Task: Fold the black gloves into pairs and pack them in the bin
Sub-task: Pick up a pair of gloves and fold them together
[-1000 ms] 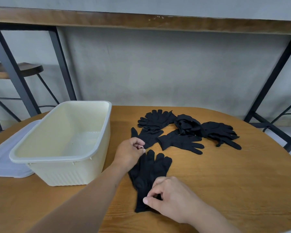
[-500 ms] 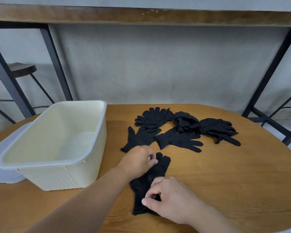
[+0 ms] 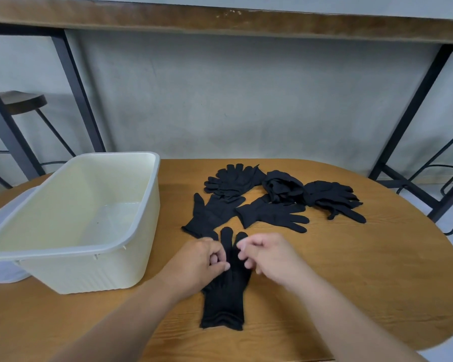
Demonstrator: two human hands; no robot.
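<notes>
1. The oval wooden table (image 3: 351, 283) carries everything, and the cream plastic bin (image 3: 131, 262) sits on its left side with nothing in it, so no pair is packed yet imo.
2. Loose black gloves (image 3: 272, 197) lie in a heap at the back, well apart from the bin.
3. The stacked glove pair (image 3: 224, 301) lies flat near the front edge, cuff toward the person, looks like two layered.
4. Left hand (image 3: 199, 262) is pinching the fingers end of that pair; right hand (image 3: 267, 257) is curled just beside it, can't tell whether it has hold of cloth.
5. Step looks like squaring up the pair; next is probably folding the fingers toward the cuff.
</notes>
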